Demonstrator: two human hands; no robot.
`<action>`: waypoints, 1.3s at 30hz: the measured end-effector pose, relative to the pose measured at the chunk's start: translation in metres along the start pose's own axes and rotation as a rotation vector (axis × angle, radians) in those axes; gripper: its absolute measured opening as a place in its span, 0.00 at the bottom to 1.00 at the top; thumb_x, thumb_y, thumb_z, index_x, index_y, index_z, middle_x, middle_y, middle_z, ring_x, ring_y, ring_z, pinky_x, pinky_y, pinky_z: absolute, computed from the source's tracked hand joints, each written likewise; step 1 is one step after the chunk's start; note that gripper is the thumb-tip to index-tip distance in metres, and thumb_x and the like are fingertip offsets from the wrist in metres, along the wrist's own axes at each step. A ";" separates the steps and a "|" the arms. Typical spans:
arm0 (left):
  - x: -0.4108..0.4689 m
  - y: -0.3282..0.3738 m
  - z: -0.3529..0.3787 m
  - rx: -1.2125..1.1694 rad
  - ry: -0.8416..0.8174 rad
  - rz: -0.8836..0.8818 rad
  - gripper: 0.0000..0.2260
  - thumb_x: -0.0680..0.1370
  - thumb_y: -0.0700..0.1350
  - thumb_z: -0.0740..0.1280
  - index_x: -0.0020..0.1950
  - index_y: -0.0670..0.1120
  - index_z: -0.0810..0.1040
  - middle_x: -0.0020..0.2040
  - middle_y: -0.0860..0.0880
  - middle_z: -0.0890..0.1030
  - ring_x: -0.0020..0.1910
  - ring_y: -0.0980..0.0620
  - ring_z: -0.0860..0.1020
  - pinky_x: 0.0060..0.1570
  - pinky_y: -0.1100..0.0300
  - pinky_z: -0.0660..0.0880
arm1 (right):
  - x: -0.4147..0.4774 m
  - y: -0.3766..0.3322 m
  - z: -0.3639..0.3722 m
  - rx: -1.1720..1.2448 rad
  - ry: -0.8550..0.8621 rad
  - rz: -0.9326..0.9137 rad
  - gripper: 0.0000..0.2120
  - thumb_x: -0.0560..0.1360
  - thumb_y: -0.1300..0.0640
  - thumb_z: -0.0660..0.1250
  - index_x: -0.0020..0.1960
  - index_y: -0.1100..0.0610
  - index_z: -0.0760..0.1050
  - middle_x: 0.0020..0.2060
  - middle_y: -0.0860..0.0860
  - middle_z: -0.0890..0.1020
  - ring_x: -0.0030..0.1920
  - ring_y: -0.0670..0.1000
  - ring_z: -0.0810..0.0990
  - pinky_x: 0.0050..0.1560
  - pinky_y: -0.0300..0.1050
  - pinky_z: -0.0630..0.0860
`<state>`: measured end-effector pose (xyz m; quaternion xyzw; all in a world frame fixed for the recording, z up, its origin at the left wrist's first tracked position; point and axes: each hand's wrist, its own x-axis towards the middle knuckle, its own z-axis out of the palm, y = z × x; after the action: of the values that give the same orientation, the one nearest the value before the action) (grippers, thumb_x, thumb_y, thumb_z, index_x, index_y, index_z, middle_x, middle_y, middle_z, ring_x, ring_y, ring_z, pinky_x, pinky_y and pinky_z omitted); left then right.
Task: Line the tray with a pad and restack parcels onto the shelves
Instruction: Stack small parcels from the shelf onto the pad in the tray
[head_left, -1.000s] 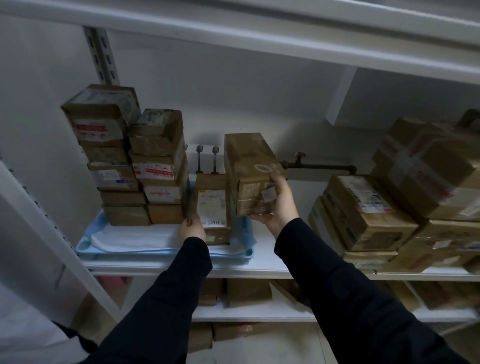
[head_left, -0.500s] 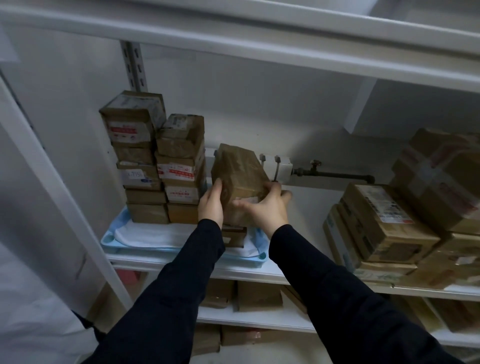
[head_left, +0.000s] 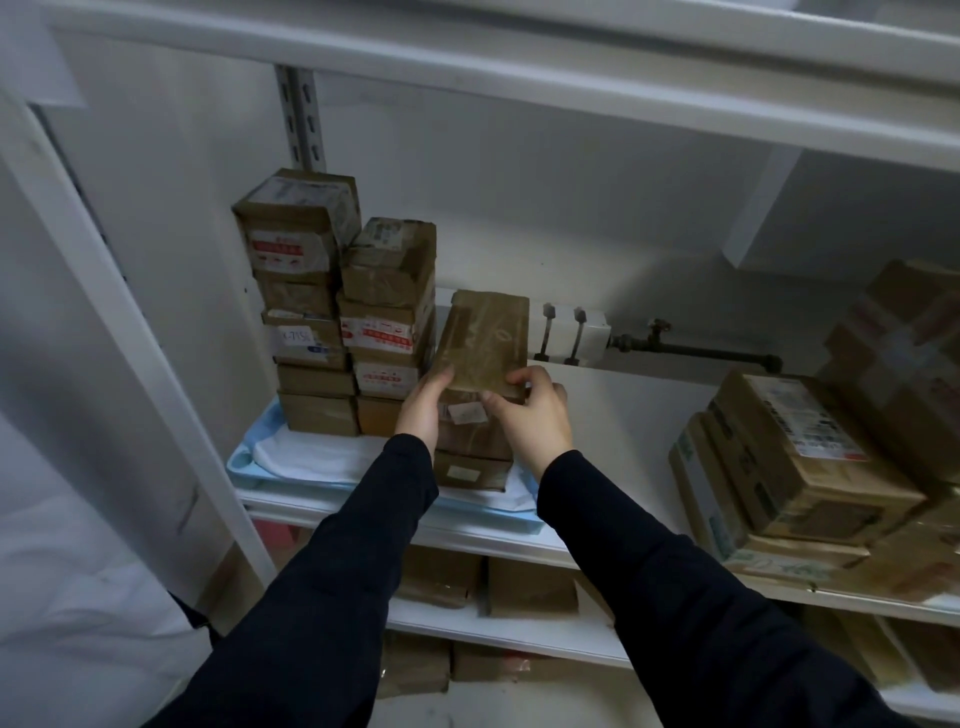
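At the far left a white upright post (head_left: 130, 312) of the rack is seen, slanting across the view. To its right, a light blue tray (head_left: 244, 460) is seated on the white shelf (head_left: 623, 415), and the tray is lined with a white pad (head_left: 311, 457) that is visible along its front part. Two columns of taped brown parcels are stacked on the pad at the back of the tray: the left stack (head_left: 306, 312), the taller of the two, and the second stack (head_left: 387, 322), set just beside it and touching it. Directly right of the second stack, a brown parcel (head_left: 485, 338) is held above a lower parcel (head_left: 470, 470) that lies on the pad; the two appear to be in contact, with the long side of the brown parcel running away from the camera. The left hand (head_left: 423, 410) is laid against the left side of the brown parcel with its fingers extended upward. The right hand (head_left: 535, 415) is closed on the near right corner of the same parcel, with the thumb on the front face and the fingers curled round the right edge. Both arms are covered by dark sleeves. Behind the shelf, a dark pipe (head_left: 696, 351) is run along the wall. Farther right, a leaning pile of larger parcels (head_left: 800, 457) is stored on the same shelf, well apart from the tray. More parcels (head_left: 530, 587) are stored on the lower shelves.
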<state>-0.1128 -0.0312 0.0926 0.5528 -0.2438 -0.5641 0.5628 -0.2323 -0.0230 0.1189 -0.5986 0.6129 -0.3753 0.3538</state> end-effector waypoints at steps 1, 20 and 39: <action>0.001 0.000 0.001 0.010 0.008 -0.002 0.25 0.76 0.56 0.65 0.71 0.49 0.68 0.69 0.48 0.70 0.67 0.46 0.68 0.67 0.52 0.64 | 0.001 0.000 -0.001 0.001 -0.008 0.008 0.14 0.74 0.51 0.69 0.56 0.51 0.69 0.62 0.55 0.68 0.46 0.49 0.70 0.52 0.43 0.72; -0.076 -0.010 0.120 0.460 0.233 0.842 0.14 0.74 0.35 0.64 0.60 0.40 0.75 0.66 0.44 0.69 0.64 0.49 0.67 0.61 0.62 0.63 | -0.017 0.020 -0.114 -0.068 0.295 -0.073 0.12 0.76 0.54 0.64 0.58 0.55 0.73 0.62 0.55 0.71 0.64 0.56 0.71 0.66 0.53 0.67; -0.086 -0.111 0.282 0.497 -0.305 -0.099 0.23 0.80 0.51 0.58 0.71 0.40 0.66 0.69 0.39 0.71 0.67 0.41 0.70 0.67 0.47 0.67 | -0.015 0.108 -0.256 -0.509 0.285 0.246 0.28 0.76 0.45 0.60 0.72 0.57 0.62 0.71 0.60 0.64 0.70 0.62 0.61 0.71 0.57 0.55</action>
<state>-0.4277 -0.0235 0.0995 0.5938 -0.4291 -0.5905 0.3385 -0.5086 0.0015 0.1434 -0.5308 0.7983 -0.2444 0.1457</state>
